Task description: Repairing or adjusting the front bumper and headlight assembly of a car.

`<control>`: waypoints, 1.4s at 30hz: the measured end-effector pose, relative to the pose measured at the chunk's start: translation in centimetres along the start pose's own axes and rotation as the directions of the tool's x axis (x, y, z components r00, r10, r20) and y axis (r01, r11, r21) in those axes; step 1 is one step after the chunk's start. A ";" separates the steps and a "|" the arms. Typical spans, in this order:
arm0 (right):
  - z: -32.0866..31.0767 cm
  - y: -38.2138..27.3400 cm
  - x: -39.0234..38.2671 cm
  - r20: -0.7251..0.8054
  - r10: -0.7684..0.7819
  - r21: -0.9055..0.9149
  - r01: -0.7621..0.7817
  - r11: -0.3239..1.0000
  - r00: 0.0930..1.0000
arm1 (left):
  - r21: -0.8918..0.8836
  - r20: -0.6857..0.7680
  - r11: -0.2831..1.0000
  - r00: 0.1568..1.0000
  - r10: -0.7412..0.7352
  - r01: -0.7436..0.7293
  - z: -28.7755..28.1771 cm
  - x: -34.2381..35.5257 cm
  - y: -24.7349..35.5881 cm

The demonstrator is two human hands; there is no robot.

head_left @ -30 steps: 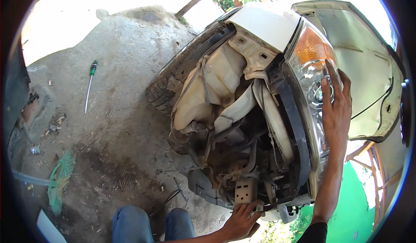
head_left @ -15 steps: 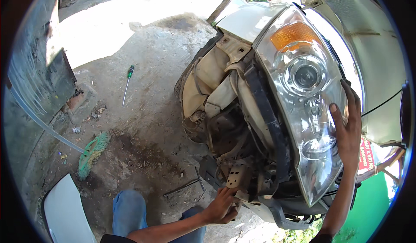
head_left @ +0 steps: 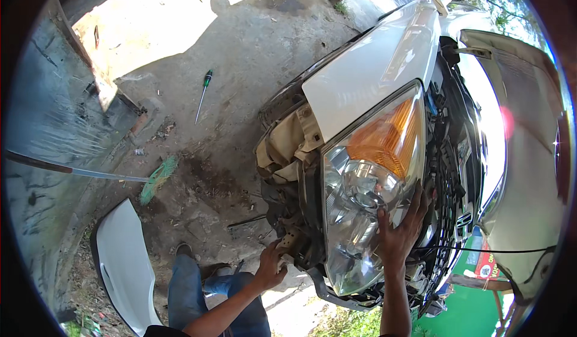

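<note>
A large clear headlight (head_left: 360,247) with an amber section sits at the front corner of a white car, between my two hands. My right hand (head_left: 401,232) lies along the headlight's inner edge, fingers stretched out and thumb apart on the lens. Low on the left, my left hand (head_left: 270,268) has its curled fingers at a tan metal bracket (head_left: 293,239) with holes, below the exposed front corner. What the fingertips touch behind the bracket is partly hidden.
The white fender (head_left: 375,75) stretches away behind the headlight, beside the raised hood (head_left: 526,115). A green-handled screwdriver (head_left: 204,91) lies on the concrete. At lower left is a white body panel (head_left: 125,262), near green netting (head_left: 158,181). A black cable (head_left: 481,250) crosses at right.
My view has shifted and drawn back, so more of the fender and grille shows. Both hands appear further left in the picture but remain at the headlight edge and the bracket.
</note>
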State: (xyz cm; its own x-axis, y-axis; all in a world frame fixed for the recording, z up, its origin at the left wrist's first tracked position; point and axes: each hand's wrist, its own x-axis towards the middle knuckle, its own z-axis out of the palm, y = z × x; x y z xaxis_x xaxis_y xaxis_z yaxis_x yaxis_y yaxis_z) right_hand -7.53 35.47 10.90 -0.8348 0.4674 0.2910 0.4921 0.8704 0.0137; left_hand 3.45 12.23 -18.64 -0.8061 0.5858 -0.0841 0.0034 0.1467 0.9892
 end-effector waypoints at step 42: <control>-6.4 12.2 2.0 0.245 0.960 0.414 -0.910 0.022 0.135 | -0.379 -0.305 0.844 0.810 -0.501 0.380 -5.5 27.3 19.7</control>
State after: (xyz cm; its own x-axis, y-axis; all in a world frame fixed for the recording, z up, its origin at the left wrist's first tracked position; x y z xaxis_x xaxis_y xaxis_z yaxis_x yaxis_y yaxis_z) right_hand -1.66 46.02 17.75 0.2995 0.9365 -0.1824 0.6685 -0.3424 -0.6602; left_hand -21.72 26.74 -0.84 -0.8349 0.1579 -0.5272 -0.5274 0.0443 0.8485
